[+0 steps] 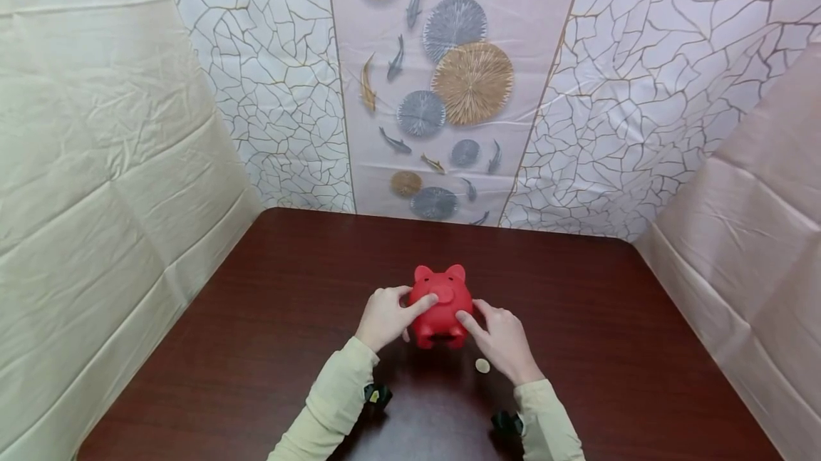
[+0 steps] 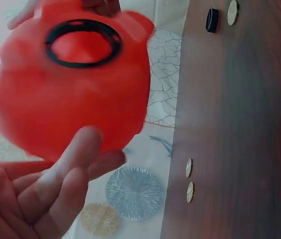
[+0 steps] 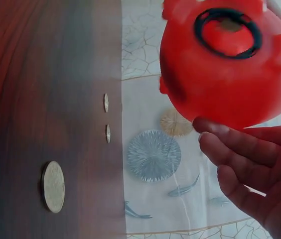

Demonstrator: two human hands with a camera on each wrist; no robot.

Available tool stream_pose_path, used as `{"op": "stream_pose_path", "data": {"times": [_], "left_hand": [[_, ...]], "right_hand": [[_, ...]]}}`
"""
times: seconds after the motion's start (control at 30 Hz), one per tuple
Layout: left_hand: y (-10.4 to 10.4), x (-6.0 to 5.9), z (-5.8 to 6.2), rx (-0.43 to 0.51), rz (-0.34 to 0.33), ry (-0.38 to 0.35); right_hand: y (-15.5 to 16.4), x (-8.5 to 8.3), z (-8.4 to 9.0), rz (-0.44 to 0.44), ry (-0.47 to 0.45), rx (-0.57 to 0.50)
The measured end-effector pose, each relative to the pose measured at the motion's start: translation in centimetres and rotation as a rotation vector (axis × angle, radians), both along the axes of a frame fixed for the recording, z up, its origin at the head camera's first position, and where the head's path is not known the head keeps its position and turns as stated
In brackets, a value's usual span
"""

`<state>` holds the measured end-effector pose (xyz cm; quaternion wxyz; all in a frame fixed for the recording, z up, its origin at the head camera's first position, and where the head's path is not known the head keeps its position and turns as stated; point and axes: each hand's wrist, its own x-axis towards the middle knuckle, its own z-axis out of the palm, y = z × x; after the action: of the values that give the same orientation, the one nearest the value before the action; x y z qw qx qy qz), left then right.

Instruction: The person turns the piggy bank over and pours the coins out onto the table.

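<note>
A red piggy bank (image 1: pixel 442 320) is held between both hands, its snout toward the head camera. My left hand (image 1: pixel 388 317) grips one side, thumb over the face by the snout. On the other side, my right hand (image 1: pixel 504 338) holds the body between thumb and fingers. Both wrist views look up at the underside, where a black ring (image 2: pixel 51 50) edges a round opening; the bank is off the table. One coin (image 1: pixel 482 365) lies below the right hand. Two more coins, such as this coin (image 3: pixel 106 103), lie farther off in the wrist views.
The dark brown table (image 1: pixel 308 268) stretches out around the hands. A small black round cap (image 2: pixel 211 20) lies beside a coin in the left wrist view. Patterned cloth (image 1: pixel 436 162) hangs behind the table, with plain cloth along both sides.
</note>
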<state>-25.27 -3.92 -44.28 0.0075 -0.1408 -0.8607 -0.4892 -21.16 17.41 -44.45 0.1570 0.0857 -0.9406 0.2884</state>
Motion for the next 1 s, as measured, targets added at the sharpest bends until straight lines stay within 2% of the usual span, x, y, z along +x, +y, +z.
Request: {"op": "stream_pose_path", "data": {"times": [0.17, 0.37, 0.5, 0.7, 0.87, 1.0], "left_hand": [[-0.01, -0.04, 0.12, -0.024, 0.072, -0.018], [0.04, 0.06, 0.07, -0.01, 0.071, -0.06], [0.15, -0.03, -0.14, 0.03, 0.03, -0.066], [0.17, -0.18, -0.1, 0.003, -0.05, 0.014], [-0.06, -0.31, 0.01, 0.11, -0.146, 0.045], [-0.08, -0.51, -0.01, 0.169, -0.204, 0.088]], "right_hand": [[-0.31, 0.04, 0.32, 0.019, 0.05, 0.015], [-0.46, 0.09, 0.52, 0.006, 0.012, 0.032], [-0.43, -0.07, 0.49, -0.027, -0.01, 0.056], [-0.07, -0.23, 0.54, -0.031, -0.077, 0.011], [0.35, -0.3, 0.48, 0.006, -0.12, -0.069], [0.46, -0.39, 0.38, 0.054, -0.085, -0.147]]}}
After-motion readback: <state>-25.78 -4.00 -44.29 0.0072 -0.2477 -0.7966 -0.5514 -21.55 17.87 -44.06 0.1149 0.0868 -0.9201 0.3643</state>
